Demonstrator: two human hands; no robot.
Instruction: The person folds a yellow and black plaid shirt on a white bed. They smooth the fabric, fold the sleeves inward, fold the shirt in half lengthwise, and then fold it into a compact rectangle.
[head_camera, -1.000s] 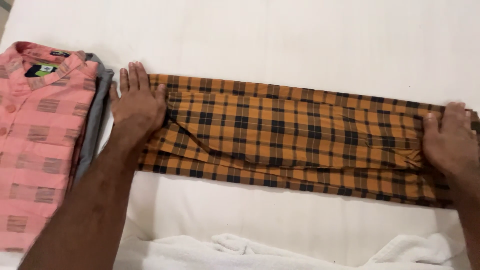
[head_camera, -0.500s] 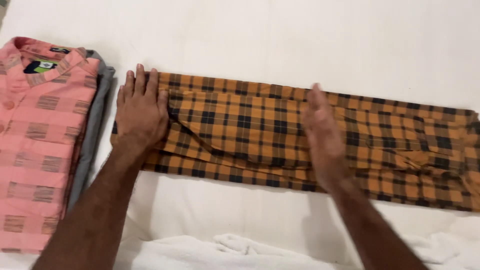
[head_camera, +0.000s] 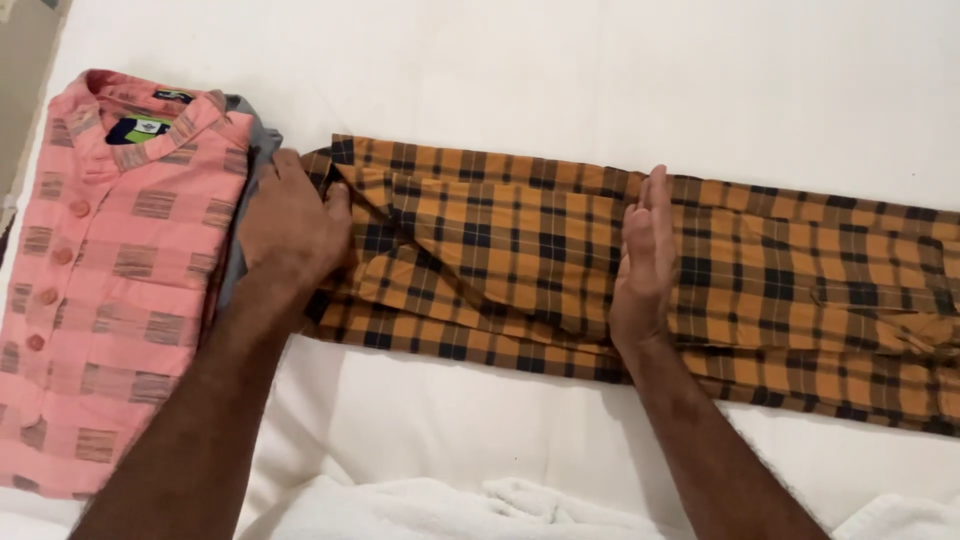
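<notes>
At the left edge of the bed lies a salmon-pink short-collared shirt with grey-brown woven blocks (head_camera: 110, 270), buttoned and already folded into a neat rectangle; it sits on top of a grey folded garment (head_camera: 250, 170) of which only a strip shows along its right side. Those pieces look finished.

Just right of them, the left hand (head_camera: 290, 225) rests palm down on the left end of an orange-and-navy plaid cotton shirt (head_camera: 800, 290). Its fingers curl around that end of the cloth, but whether they pinch the fabric or merely press on it cannot be told from this view. The plaid shirt lies across the middle of the bed as a long, narrow band, its sides already turned in, reaching to the right edge of the view. The right hand (head_camera: 645, 265) stands on its edge across the band, about a third of the way along from the left end, fingers straight and together, gripping nothing. By my reading the lengthwise folds are done and the crosswise folds remain.

The bed is covered by a plain white sheet (head_camera: 600, 70), smooth and wrinkle-free above the shirt. Along the near edge a crumpled white towel-like cloth (head_camera: 500, 505) bunches up. A sliver of beige floor (head_camera: 25, 60) shows at the top left corner.
</notes>
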